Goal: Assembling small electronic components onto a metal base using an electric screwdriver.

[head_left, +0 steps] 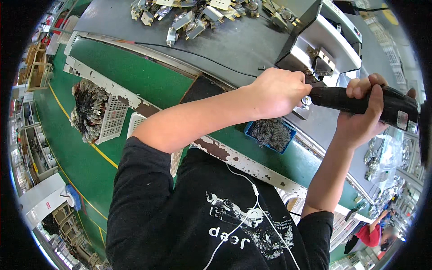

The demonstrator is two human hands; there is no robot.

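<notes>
My right hand [363, 108] is wrapped round a black, cylindrical power tool [342, 100], which looks like an electric screwdriver and lies nearly level. Its narrow front end points left, toward my left hand [280, 92]. The left fingers are closed at that front end; what they pinch is hidden behind the knuckles. Just beyond both hands stands a metal fixture [310, 33] with pale, shiny sides. A small metal assembly [324, 63] with brass-coloured parts sits in it, partly covered by my left hand from below.
Metal switch-like parts [195, 27] are heaped on the grey worktable [234, 47]. A black cable [198, 55] crosses it. Below the table edge is a blue tray [248, 130] of small dark metal pieces. White crates [113, 118] stand left. Someone in red [370, 235] is at lower right.
</notes>
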